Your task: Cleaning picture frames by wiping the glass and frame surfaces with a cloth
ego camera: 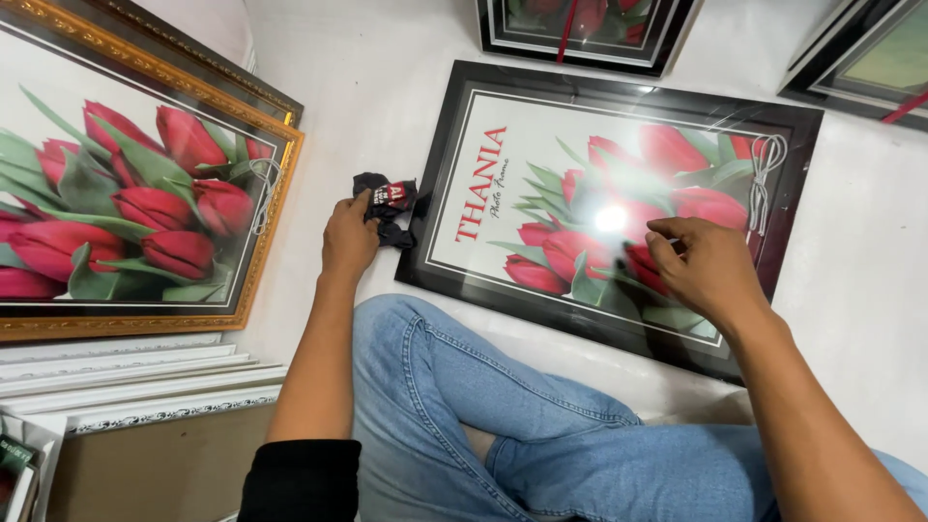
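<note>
White floor carries several framed tulip prints around a person sitting in blue jeans. Straight ahead lies a black-framed picture of red tulips, flat on the floor, its glass catching a bright glare. Over its lower right part, the right hand hovers with fingers curled loosely, its grip closed on nothing I can see. Just left of the frame's edge, the left hand pinches a crumpled black cloth. A gold-framed tulip picture leans at far left
</note>
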